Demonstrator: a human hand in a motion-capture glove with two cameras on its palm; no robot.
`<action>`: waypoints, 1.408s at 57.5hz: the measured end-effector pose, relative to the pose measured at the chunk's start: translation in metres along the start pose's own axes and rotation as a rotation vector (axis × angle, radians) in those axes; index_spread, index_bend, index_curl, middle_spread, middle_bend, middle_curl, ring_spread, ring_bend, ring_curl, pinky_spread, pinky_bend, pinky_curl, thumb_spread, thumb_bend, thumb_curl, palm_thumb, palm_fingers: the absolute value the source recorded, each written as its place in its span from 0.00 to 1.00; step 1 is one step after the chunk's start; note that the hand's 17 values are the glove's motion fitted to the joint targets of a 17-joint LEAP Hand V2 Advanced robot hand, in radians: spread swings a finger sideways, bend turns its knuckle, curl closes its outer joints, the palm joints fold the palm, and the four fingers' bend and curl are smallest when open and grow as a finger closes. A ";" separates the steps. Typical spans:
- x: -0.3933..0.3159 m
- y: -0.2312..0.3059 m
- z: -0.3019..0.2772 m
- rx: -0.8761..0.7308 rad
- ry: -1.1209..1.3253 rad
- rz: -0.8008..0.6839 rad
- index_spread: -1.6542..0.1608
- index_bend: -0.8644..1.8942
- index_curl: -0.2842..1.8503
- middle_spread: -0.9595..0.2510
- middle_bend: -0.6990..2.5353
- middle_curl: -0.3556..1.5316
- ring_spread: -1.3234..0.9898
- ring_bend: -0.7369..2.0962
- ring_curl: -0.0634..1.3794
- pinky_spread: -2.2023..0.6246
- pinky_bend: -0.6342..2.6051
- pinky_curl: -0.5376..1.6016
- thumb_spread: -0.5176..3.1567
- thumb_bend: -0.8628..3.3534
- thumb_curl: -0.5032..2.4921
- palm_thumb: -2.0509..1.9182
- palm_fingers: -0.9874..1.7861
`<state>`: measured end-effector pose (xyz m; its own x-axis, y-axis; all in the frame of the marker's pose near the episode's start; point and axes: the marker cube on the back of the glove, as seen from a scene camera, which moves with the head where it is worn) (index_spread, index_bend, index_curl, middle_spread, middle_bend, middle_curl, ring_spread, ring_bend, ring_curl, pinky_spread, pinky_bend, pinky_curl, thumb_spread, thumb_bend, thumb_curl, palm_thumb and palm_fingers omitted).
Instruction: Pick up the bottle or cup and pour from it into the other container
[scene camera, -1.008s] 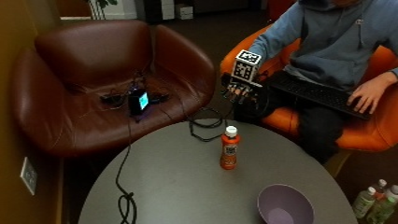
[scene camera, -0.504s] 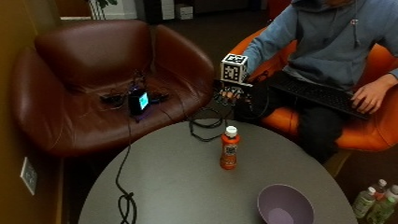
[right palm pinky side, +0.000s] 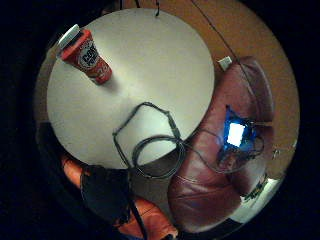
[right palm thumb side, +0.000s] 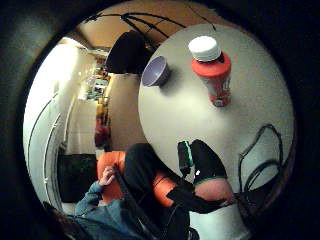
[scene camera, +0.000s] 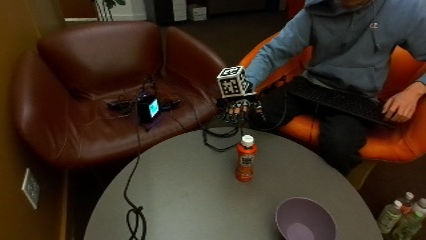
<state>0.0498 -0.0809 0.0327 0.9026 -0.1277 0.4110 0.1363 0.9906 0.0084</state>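
Reaching for the bottle (scene camera: 245, 159).
Your gloved right hand (scene camera: 241, 106) hangs beyond it, fingers relaxed, holding nothing; lower, grip it, then carry toward the bowl (scene camera: 305, 218).

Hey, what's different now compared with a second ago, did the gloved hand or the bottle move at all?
The black-gloved right hand has moved away from the person's lap, out over the table edge towards the orange plastic bottle with a white cap. It holds nothing yet. The bottle stayed upright in the same spot on the round grey table, and the lilac bowl has not moved either.
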 end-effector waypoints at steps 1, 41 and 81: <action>0.001 0.000 0.000 -0.009 -0.006 0.000 0.71 0.38 0.28 0.70 0.27 0.34 0.54 0.35 0.23 0.86 0.30 0.41 0.42 0.20 0.29 0.68 0.41; 0.041 -0.061 0.052 -0.095 -0.292 0.035 0.71 0.37 0.27 0.67 0.27 0.34 0.53 0.35 0.24 0.85 0.31 0.42 0.40 0.20 0.29 0.67 0.40; 0.046 -0.094 0.096 -0.158 -0.532 0.010 0.71 0.36 0.26 0.64 0.28 0.36 0.52 0.35 0.25 0.85 0.29 0.41 0.39 0.20 0.28 0.67 0.42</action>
<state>0.0388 -0.1753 0.1385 0.5787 -0.0358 0.8148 0.2255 0.9671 -0.1176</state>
